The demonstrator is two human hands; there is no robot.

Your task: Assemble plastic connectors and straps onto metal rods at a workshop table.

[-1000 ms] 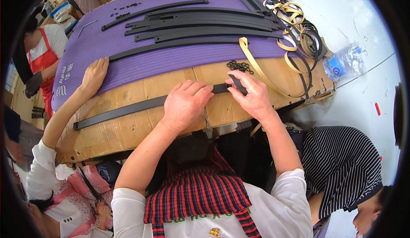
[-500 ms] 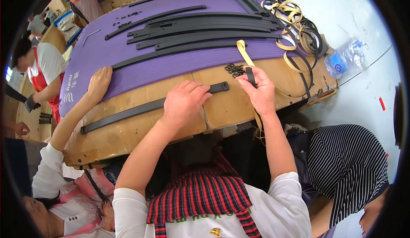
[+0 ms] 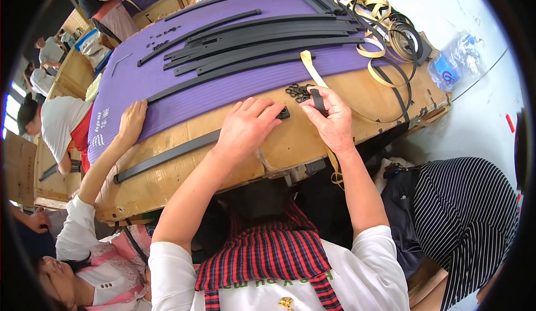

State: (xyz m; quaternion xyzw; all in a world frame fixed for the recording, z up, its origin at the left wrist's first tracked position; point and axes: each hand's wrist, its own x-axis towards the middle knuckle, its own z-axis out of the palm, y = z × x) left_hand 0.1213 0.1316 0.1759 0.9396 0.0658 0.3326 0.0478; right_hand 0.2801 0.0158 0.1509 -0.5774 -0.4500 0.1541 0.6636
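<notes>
Right fingers (image 3: 319, 109) pinching black strap (image 3: 167, 156)

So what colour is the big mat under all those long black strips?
The mat is purple, with fine ribbing. It shows best in the head view.

Premises present as a small manual assembly workshop. Evidence: a worn wooden worktable (image 3: 167, 185) partly covered by a purple foam mat (image 3: 184, 87), on which long black strips (image 3: 262, 43) lie in rows. Loose coils of tan and black strapping (image 3: 385, 26) sit at the far corner, and a small heap of black fittings (image 3: 298, 92) lies near the table's front edge. Several people work seated close around this table and at further wooden tables (image 3: 72, 71) behind. The floor (image 3: 474, 121) is bare pale concrete, with a plastic water bottle (image 3: 458, 60) lying on it.
</notes>
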